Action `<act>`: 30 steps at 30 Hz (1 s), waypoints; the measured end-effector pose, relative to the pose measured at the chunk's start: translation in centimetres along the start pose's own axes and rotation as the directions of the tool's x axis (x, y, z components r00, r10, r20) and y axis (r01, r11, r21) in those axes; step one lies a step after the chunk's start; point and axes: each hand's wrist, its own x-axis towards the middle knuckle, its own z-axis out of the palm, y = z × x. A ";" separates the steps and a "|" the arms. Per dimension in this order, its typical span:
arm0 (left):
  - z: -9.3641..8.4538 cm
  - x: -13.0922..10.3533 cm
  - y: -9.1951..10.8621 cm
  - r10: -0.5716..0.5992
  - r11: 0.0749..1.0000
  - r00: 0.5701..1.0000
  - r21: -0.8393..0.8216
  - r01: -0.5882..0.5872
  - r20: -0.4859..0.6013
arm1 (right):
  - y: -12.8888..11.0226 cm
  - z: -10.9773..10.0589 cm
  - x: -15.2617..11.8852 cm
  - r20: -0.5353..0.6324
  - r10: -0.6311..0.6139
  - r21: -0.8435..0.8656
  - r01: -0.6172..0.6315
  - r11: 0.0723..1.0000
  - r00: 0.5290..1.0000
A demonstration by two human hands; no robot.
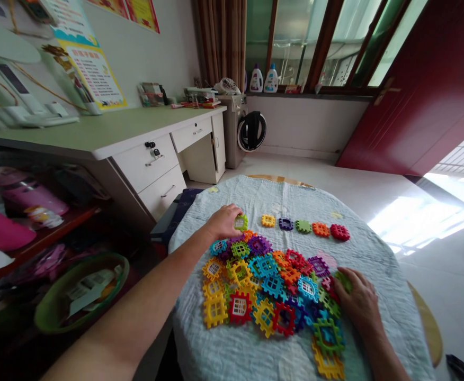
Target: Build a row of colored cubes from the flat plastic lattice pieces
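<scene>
My left hand (pixel 224 222) pinches a light green interlocking plastic building block (pixel 240 223) at the far left edge of a mixed pile. At the pile's right side, my right hand (pixel 357 296) has its fingers curled on a green building block (pixel 343 281), partly hidden by the hand. Between my hands lie the heaped square window-style blocks (pixel 272 286) in red, yellow, blue, purple, orange and green. Beyond the heap runs a spaced row: a yellow block (pixel 268 220), a dark purple one (pixel 286 224), a green one (pixel 303 226), an orange one (pixel 321 229) and a red one (pixel 340 232).
A pale blue cloth (pixel 224 352) covers the round table. To the left stand a desk with drawers (pixel 148 161) and a shelf with a green basket (pixel 43 317). A washing machine (pixel 234 132) with its door open is at the back. A red door (pixel 410 90) is at right.
</scene>
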 end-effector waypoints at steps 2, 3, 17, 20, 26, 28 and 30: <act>1.0 2.7 -0.2 -0.002 0.998 0.997 0.069 -0.003 0.073 | 0.1 0.1 0.0 0.000 -0.008 0.003 0.008 1.000 1.000; 1.5 3.9 -0.3 -0.009 0.995 0.995 0.100 -0.002 0.102 | 0.2 0.1 -0.1 0.001 -0.010 0.004 0.010 1.000 1.000; 6.1 11.4 -2.1 -0.066 0.991 0.932 0.134 0.019 0.358 | 0.4 0.3 -0.5 0.001 -0.043 -0.002 0.043 0.999 0.999; 6.1 11.9 -2.4 -0.040 0.993 0.919 0.116 -0.006 0.393 | 0.4 0.2 -0.5 0.003 -0.042 -0.010 0.042 0.999 0.999; 6.1 12.2 -2.2 -0.016 0.993 0.918 0.117 -0.033 0.397 | 0.3 0.1 -0.4 0.001 -0.044 -0.008 0.044 0.999 0.999; 6.0 12.1 -2.0 -0.008 0.992 0.920 0.120 -0.043 0.392 | 0.3 0.1 -0.5 0.006 -0.041 -0.007 0.041 0.999 0.999; 5.9 12.1 -1.9 -0.002 0.991 0.922 0.125 -0.051 0.388 | 0.3 0.1 -0.5 0.012 -0.037 -0.005 0.038 0.999 0.999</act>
